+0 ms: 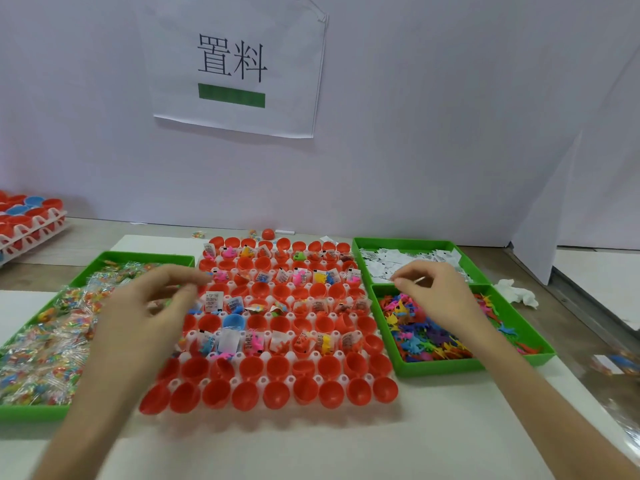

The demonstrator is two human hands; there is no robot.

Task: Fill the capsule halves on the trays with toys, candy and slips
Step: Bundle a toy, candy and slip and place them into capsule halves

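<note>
Far left: stacked white trays of red and blue capsule halves (pixel 33 216). Next, a green plastic tray (pixel 145 257) heaped with clear-wrapped candy packets (pixel 41 344). My left hand (pixel 152 306) hovers over that tray's right edge, fingers curled and blurred; I cannot tell whether it grasps anything.

Centre: a white moulded tray (pixel 264 380) of red plastic capsule halves (pixel 277 367), plus one blue half (pixel 234 322). Alternate rows hold toys and slips; the near rows are bare.

My right hand (pixel 433 292) hangs over two green trays, white paper slips (pixel 381 265) behind and small coloured plastic toys (pixel 426 341) in front. Its fingertips are drawn together; I cannot tell what, if anything, they hold.
</note>
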